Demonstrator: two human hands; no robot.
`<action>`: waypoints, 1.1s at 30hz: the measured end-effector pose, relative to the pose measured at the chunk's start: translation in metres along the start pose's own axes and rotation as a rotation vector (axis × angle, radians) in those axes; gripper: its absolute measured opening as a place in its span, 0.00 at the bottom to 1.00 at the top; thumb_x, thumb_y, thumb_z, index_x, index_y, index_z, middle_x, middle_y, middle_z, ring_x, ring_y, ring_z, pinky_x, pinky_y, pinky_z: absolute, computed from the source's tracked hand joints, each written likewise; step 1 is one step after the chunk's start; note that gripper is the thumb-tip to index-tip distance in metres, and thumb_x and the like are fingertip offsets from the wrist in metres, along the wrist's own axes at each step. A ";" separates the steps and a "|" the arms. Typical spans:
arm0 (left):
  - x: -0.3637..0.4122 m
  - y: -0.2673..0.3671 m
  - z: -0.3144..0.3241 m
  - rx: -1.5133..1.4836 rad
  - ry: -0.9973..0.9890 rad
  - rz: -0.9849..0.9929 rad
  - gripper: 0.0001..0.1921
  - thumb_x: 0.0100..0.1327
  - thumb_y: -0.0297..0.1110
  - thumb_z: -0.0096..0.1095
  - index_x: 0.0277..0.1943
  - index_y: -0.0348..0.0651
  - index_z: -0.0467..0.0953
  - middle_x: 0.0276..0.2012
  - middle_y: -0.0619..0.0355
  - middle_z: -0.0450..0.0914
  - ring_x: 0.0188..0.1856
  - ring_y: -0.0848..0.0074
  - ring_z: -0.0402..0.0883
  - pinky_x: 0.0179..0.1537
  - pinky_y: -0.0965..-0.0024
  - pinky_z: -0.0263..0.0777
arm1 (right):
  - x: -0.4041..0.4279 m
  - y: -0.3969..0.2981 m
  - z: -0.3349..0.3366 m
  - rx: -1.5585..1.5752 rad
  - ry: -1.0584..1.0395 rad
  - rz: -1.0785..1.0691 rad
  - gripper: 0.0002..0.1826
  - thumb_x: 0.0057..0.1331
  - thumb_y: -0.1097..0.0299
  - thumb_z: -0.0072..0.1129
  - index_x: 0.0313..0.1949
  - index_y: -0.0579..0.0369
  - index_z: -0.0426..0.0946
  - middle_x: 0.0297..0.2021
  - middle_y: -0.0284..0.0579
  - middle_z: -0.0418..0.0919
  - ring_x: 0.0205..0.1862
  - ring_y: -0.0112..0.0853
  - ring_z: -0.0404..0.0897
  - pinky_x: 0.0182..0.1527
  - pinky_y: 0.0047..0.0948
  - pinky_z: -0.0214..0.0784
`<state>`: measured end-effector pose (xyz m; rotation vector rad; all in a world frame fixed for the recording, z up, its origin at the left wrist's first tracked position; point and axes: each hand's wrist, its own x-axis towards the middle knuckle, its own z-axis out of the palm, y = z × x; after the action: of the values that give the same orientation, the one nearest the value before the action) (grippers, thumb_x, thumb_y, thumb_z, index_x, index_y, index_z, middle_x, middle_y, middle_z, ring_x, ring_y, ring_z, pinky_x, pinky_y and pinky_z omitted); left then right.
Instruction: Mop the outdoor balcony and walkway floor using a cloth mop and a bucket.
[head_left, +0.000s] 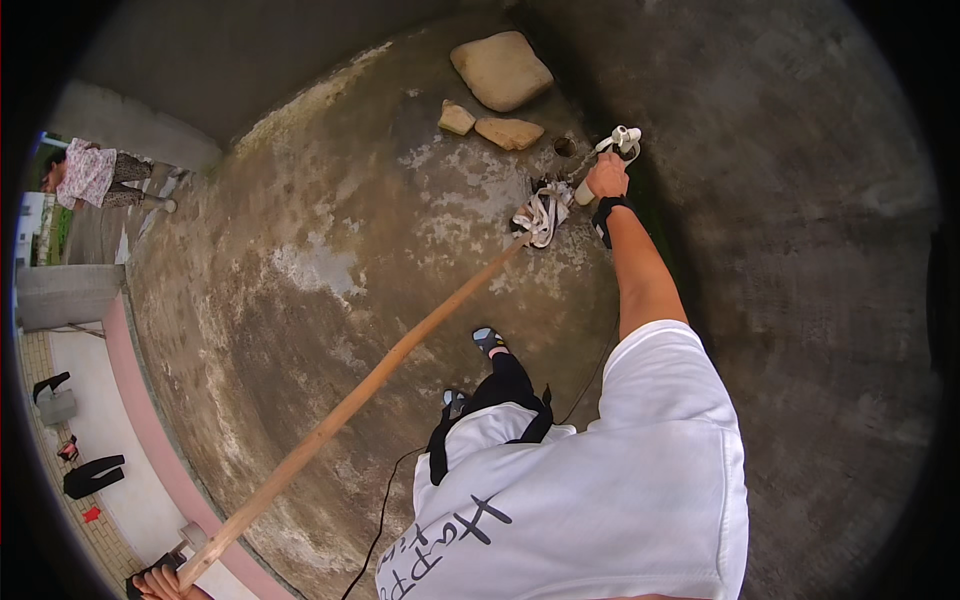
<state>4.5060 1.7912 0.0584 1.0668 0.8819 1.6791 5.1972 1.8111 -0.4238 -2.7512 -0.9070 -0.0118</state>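
Note:
A mop's long wooden handle (390, 360) runs diagonally across the view. At its upper end, in the lower left corner, my left hand (161, 581) is wrapped around it. The mop head of pale and dark cloth strips (544, 216) rests on the wet concrete floor (360, 225). Beyond it, my right hand (609, 177), with a black band at the wrist, is closed around a whitish pipe fitting (584, 193). This fitting is just below a white tap (624, 138) near the wall's foot. My fingers partly hide how the fitting and tap join.
A large stone (501, 71) and two smaller stones (510, 133) lie near a round floor drain (564, 146). A concrete wall (810, 262) rises at right. A dark cord (386, 487) passes by my feet. Another person (94, 172) stands at far left.

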 end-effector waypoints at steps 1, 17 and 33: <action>0.001 -0.002 0.008 0.034 0.046 0.018 0.11 0.65 0.34 0.45 0.26 0.46 0.60 0.16 0.68 0.49 0.20 0.81 0.50 0.25 0.77 0.50 | 0.014 0.006 0.001 -0.026 -0.028 -0.036 0.17 0.58 0.69 0.45 0.47 0.56 0.70 0.51 0.44 0.66 0.56 0.39 0.61 0.54 0.42 0.58; 0.022 0.002 0.023 0.236 0.115 0.035 0.03 0.63 0.29 0.47 0.37 0.41 0.68 0.20 0.64 0.55 0.22 0.79 0.55 0.28 0.78 0.56 | 0.065 0.087 0.010 -0.791 -0.410 -0.440 0.26 0.62 0.68 0.38 0.61 0.52 0.55 0.65 0.35 0.48 0.68 0.27 0.39 0.63 0.44 0.38; 0.006 0.000 0.036 0.270 0.042 0.078 0.08 0.64 0.32 0.47 0.42 0.40 0.68 0.20 0.65 0.55 0.24 0.79 0.57 0.30 0.76 0.59 | -0.214 -0.135 0.045 1.194 -1.735 0.838 0.34 0.66 0.49 0.38 0.61 0.63 0.46 0.58 0.60 0.56 0.56 0.50 0.63 0.56 0.47 0.59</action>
<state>4.5383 1.8002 0.0736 1.2641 1.1306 1.6834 4.9418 1.8014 -0.4547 -1.1965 0.2599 2.2469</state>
